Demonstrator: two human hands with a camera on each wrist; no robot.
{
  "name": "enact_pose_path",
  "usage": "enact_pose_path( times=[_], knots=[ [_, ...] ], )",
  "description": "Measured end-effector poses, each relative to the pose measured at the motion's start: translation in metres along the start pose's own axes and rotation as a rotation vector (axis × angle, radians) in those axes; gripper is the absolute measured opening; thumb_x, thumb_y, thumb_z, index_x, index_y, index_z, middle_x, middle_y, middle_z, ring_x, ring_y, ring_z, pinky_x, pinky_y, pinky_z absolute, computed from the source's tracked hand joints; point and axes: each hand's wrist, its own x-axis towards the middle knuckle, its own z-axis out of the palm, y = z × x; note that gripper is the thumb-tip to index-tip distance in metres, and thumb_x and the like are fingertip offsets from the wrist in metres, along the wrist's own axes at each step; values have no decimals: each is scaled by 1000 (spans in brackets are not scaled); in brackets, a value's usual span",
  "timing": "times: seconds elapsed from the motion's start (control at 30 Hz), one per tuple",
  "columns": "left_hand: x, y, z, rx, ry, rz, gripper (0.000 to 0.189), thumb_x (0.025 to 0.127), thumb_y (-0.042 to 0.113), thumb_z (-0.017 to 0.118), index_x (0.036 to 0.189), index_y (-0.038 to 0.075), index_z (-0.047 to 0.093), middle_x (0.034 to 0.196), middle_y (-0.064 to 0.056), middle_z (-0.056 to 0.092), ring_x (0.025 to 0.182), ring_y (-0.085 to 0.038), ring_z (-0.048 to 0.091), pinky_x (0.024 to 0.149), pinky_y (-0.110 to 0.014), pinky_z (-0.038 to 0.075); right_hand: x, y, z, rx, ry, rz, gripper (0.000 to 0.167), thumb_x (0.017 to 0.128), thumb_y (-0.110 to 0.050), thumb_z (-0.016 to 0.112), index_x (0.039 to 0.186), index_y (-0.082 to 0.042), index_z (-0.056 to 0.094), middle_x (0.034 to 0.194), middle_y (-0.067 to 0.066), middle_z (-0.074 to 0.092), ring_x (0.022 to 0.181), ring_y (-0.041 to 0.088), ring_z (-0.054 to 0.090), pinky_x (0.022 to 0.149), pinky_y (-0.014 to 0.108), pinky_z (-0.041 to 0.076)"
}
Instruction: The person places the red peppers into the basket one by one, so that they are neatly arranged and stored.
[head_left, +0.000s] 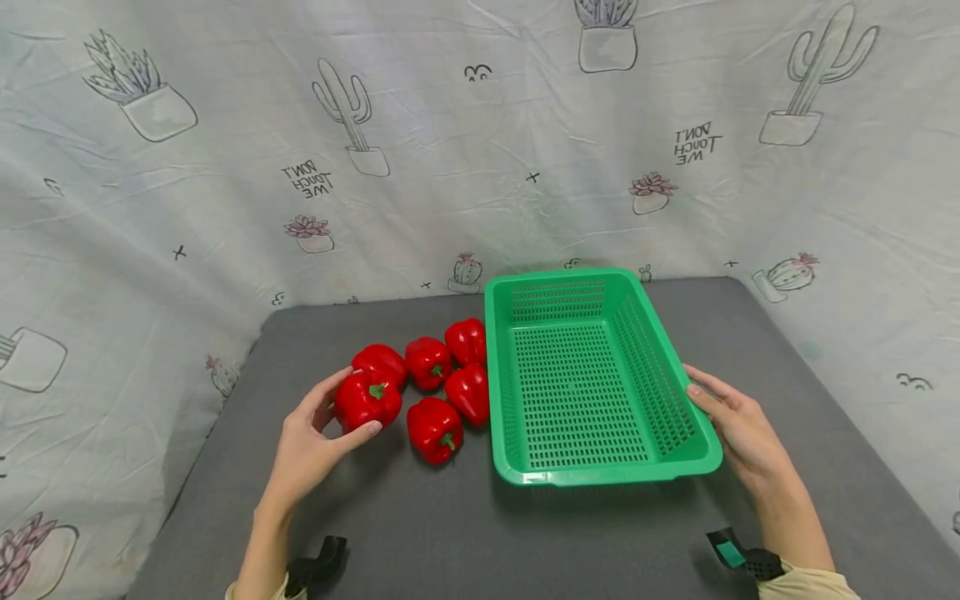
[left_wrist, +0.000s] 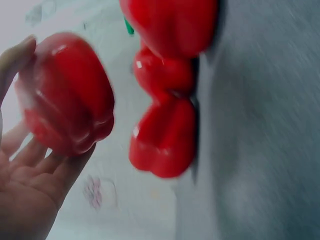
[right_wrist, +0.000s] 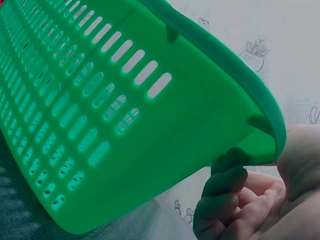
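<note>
My left hand (head_left: 303, 454) holds a glossy red bell pepper (head_left: 363, 402) with a green stem between thumb and fingers. In the left wrist view that pepper (left_wrist: 70, 95) is raised off the grey surface, apart from the others. On the right, my right hand (head_left: 742, 429) grips the right rim of a green plastic basket (head_left: 600, 477). The right wrist view has the fingers (right_wrist: 222, 200) curled under the rim, beside the slotted wall (right_wrist: 165, 135). No pepper lies inside the basket, whose mesh floor shows.
Several more red bell peppers lie grouped left of the basket, one red pepper (head_left: 435, 431) nearest the front and another pepper (head_left: 467, 340) at the back against the basket's side. A grey table (head_left: 540, 542) lies beneath, with a white cactus-print cloth (head_left: 450, 125) behind and at the sides.
</note>
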Motion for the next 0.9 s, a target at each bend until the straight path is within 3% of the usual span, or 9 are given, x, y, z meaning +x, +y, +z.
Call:
enact_pose_path(
  times=[0.17,0.37,0.53,0.73,0.9],
  knots=[
    [6,24,6,-48,48,30,71,81,7,81,143,6,48,137,-4,54,118,-18,55,92,-20,47,0,1,1,25,24,-2,50,100,-23,60,147,-14,47,110,2,70,92,14,68,72,29,57],
    [14,47,16,-94,63,103,70,81,3,80,143,5,47,133,-7,57,115,-20,57,92,-24,48,-1,2,1,72,20,-5,44,100,-21,60,143,-16,53,104,5,72,88,15,69,70,31,57],
    [29,55,36,-152,59,117,68,82,4,79,143,8,48,132,-4,57,115,-21,58,95,-29,48,-2,3,1,91,17,-15,43,100,-20,60,142,-15,54,102,5,72,86,16,70,69,32,58],
    [57,49,66,-175,-14,160,68,82,20,82,142,26,49,131,7,57,116,-15,56,98,-36,47,-2,5,1,86,32,-14,42,100,-21,60,141,-16,55,100,5,73,83,15,70,67,32,58],
    [75,55,89,-193,-117,205,67,82,30,82,140,30,50,127,7,59,110,-16,58,88,-39,53,-1,7,2,85,40,-11,42,100,-21,61,140,-15,56,101,5,72,84,14,70,69,31,57]
  ],
)
